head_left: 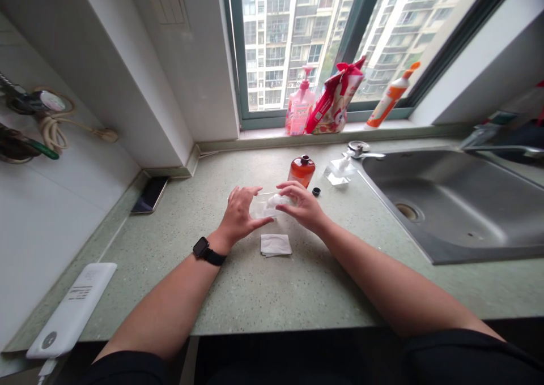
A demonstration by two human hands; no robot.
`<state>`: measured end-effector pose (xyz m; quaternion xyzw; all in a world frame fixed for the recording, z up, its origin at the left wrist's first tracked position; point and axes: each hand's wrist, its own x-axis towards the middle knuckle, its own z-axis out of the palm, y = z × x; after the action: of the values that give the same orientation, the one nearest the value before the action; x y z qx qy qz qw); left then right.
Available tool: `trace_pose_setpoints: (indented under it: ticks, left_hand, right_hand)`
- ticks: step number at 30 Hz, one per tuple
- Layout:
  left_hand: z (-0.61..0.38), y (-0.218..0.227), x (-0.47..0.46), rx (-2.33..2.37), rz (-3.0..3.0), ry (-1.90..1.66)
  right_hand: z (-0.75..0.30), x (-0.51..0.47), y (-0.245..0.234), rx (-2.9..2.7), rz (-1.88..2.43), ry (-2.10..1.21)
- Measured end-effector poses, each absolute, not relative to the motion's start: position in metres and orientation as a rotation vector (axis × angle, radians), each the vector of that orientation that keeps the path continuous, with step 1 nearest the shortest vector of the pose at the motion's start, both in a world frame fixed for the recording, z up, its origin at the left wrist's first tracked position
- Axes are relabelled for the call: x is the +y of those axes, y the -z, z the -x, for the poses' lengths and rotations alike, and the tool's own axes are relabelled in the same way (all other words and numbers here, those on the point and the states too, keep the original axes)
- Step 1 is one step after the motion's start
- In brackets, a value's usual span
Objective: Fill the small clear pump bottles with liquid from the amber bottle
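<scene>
We have the clear container mid-frame, left hand and right hand curved around opposite ends, thumbs and fingers apart — can't tell if either actually grips. We should handle it level, lightly; thin plastic probably flexes. Mind the uncapped bottle just above the right hand — our knuckles could tip it.
</scene>
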<state>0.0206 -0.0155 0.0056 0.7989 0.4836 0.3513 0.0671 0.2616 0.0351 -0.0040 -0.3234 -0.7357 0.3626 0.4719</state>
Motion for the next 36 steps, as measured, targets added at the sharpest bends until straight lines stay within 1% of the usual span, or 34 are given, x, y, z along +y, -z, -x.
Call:
trace_pose_setpoints:
  ticks: [7,15,22,29,36]
  left_hand:
    - [-0.022,-0.006,-0.016,1.403,-2.502,-1.076]
    - [-0.019,-0.009,-0.017,1.472,-2.541,-1.166]
    - [-0.017,-0.008,-0.015,1.48,-2.633,-1.202]
    - [-0.018,-0.006,-0.015,1.465,-2.75,-1.194]
    - [-0.012,-0.005,-0.011,1.541,-2.71,-1.227]
  right_hand:
    - [-0.255,0.026,-0.003,-1.894,0.75,-0.814]
    - [-0.26,0.032,0.002,-1.749,0.842,-0.851]
    - [-0.257,0.027,-0.005,-1.906,0.763,-0.685]
    - [-0.256,0.017,-0.011,-1.988,0.777,-0.358]
    - [-0.265,0.019,-0.019,-2.027,0.749,-0.237]
